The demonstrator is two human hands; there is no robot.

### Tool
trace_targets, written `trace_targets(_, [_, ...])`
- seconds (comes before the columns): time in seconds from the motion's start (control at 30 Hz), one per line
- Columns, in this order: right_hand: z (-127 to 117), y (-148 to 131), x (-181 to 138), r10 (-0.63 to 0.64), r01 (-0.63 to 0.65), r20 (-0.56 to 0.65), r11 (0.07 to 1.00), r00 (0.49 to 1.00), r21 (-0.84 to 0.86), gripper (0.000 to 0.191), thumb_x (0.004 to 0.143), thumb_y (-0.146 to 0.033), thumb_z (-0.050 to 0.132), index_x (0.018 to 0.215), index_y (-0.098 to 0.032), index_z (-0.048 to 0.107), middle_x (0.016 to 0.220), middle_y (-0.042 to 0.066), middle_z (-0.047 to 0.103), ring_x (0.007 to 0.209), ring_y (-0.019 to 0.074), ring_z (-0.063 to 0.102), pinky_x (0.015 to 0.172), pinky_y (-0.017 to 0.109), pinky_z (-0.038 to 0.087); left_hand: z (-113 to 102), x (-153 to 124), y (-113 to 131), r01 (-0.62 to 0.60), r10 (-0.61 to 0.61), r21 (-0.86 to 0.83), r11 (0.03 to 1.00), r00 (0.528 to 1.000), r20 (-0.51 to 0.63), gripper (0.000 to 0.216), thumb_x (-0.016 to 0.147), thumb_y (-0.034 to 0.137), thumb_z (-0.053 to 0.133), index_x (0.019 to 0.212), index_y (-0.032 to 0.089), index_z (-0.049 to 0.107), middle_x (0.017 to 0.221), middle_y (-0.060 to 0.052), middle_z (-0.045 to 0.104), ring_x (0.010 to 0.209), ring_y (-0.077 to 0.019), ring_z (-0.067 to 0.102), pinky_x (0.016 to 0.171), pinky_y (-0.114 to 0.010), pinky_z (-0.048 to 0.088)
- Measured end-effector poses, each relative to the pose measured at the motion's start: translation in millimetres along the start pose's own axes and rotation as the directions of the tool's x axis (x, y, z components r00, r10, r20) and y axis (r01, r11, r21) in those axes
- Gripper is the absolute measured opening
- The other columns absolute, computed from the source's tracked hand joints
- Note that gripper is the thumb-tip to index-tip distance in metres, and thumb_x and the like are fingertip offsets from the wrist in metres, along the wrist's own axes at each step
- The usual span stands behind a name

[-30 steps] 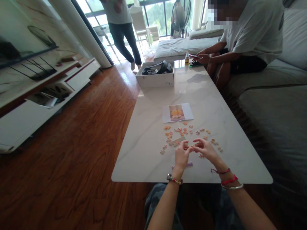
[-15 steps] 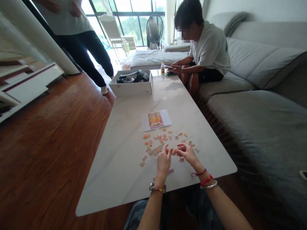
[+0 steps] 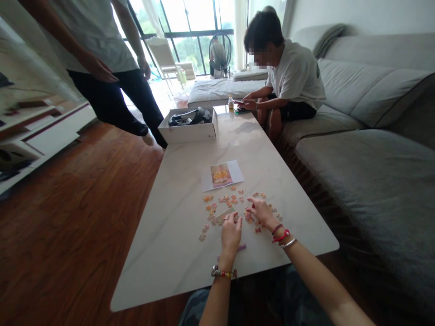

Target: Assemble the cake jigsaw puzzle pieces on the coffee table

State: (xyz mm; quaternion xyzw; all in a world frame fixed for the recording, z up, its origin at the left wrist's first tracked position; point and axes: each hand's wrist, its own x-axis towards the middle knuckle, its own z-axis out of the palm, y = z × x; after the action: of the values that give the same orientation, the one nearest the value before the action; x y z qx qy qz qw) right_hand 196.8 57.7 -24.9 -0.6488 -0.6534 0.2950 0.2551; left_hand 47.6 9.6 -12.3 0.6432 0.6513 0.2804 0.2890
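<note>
Several small orange and pink puzzle pieces point(image 3: 228, 199) lie scattered on the white marble table point(image 3: 183, 217), below a reference picture point(image 3: 222, 175) of a yellow figure. My left hand point(image 3: 231, 233) rests on the table with its fingers stretched toward a small joined patch of pieces point(image 3: 224, 214). My right hand point(image 3: 261, 212) lies over loose pieces just to the right, fingers curled down onto them; what they hold is hidden. A thin purple strip point(image 3: 241, 247) lies by my left wrist.
A white box point(image 3: 189, 130) holding dark gear stands at the table's far end, with a small bottle point(image 3: 231, 104) behind it. A seated person point(image 3: 288, 77) on the grey sofa point(image 3: 367, 149) handles a phone. Another person point(image 3: 102, 68) stands on the wooden floor at the left.
My hands, earlier pinched together above the table, have parted and dropped onto the pieces. The view swung right, and the standing person has stepped closer.
</note>
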Motion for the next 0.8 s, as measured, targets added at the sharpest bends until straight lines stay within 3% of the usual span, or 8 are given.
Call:
trace_targets(0.1, [-14, 25, -18, 0.02, -0.026, -0.168, 0.999, 0.986, -0.03, 0.028, 0.074, -0.02, 0.053, 0.101, -0.015, 0.059, 0.076, 0.006, 0.062, 0.067, 0.0156, 0.058, 0.069, 0.028, 0.044, -11, -15, -7, -0.007, 0.005, 0.051, 0.999, 1.0, 0.029, 0.024, 0.078, 0.022, 0.044, 0.098, 0.015, 0.056, 0.098, -0.008, 0.057, 0.075, -0.0137, 0.058, 0.078, -0.03, 0.044])
trace_targets(0.13, [-19, 35, -26, 0.016, -0.023, -0.175, 0.999, 0.984, -0.035, 0.026, 0.075, -0.022, 0.053, 0.099, -0.016, 0.06, 0.075, 0.005, 0.061, 0.066, 0.0152, 0.057, 0.068, 0.028, 0.045, -13, -22, -9, -0.008, 0.004, 0.073, 0.997, 0.999, 0.05, 0.024, 0.078, 0.021, 0.044, 0.097, 0.015, 0.056, 0.098, -0.008, 0.057, 0.075, -0.0135, 0.058, 0.078, -0.029, 0.044])
trace_targets(0.3, [-31, 59, -56, -0.106, 0.102, -0.029, 0.986, 0.994, -0.13, 0.03, 0.071, -0.021, 0.059, 0.1, -0.018, 0.059, 0.09, 0.006, 0.054, 0.077, 0.0154, 0.056, 0.074, 0.028, 0.044, -14, -52, -11, 0.007, -0.035, 0.17, 0.985, 0.986, 0.164, 0.023, 0.077, 0.021, 0.047, 0.097, 0.019, 0.057, 0.101, -0.006, 0.055, 0.08, -0.0132, 0.057, 0.075, -0.025, 0.044])
trace_targets(0.53, [-27, 45, -40, -0.072, 0.074, 0.017, 0.979, 0.997, -0.189, 0.005, 0.067, -0.012, 0.058, 0.072, -0.015, 0.058, 0.084, 0.007, 0.056, 0.078, 0.0155, 0.055, 0.072, 0.027, 0.043, -8, -68, -7, -0.003, -0.049, 0.278, 0.961, 0.983, 0.178, 0.024, 0.081, 0.027, 0.043, 0.099, 0.023, 0.057, 0.101, -0.004, 0.056, 0.081, -0.0141, 0.057, 0.067, -0.023, 0.043])
trace_targets(0.67, [-29, 33, -48, -0.035, 0.035, 0.039, 0.999, 0.999, -0.004, 0.003, 0.069, -0.018, 0.057, 0.068, -0.015, 0.057, 0.07, 0.004, 0.06, 0.066, 0.0143, 0.056, 0.063, 0.027, 0.044, -12, -81, -11, -0.017, -0.025, 0.357, 0.934, 0.994, 0.111, 0.024, 0.082, 0.027, 0.041, 0.1, 0.021, 0.057, 0.103, -0.005, 0.056, 0.086, -0.0162, 0.056, 0.074, -0.027, 0.044])
trace_targets(0.8, [-12, 13, -65, -0.053, -0.019, 0.21, 0.946, 0.976, 0.324, 0.018, 0.069, -0.031, 0.059, 0.079, -0.015, 0.059, 0.068, 0.003, 0.064, 0.058, 0.0124, 0.058, 0.053, 0.023, 0.045, -9, -100, -13, -0.065, 0.033, 0.422, 0.904, 0.996, 0.083, 0.03, 0.081, 0.022, 0.042, 0.109, 0.021, 0.053, 0.113, -0.006, 0.053, 0.101, -0.0191, 0.051, 0.087, -0.033, 0.041])
